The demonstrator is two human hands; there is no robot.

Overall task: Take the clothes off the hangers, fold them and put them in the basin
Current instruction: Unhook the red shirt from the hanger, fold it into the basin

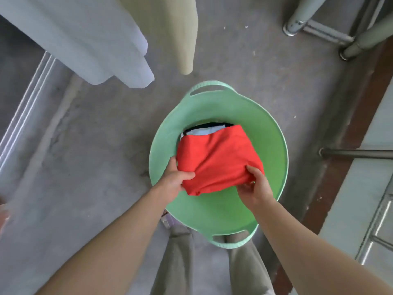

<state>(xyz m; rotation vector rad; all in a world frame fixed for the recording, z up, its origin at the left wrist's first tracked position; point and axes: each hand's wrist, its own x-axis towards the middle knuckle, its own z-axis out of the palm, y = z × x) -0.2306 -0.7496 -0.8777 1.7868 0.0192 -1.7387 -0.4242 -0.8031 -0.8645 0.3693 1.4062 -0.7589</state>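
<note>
A folded red garment lies inside the green basin on the floor, on top of other folded clothes, a light blue and a dark one showing at its far edge. My left hand grips the garment's near left corner, thumb on top. At the near right corner my right hand pinches the cloth. A white garment and a cream one hang above the floor at the top left.
The basin has two handles, one far and one near, by my legs. Metal frame legs stand at the top right. A horizontal bar juts in from the right. A metal track runs along the left.
</note>
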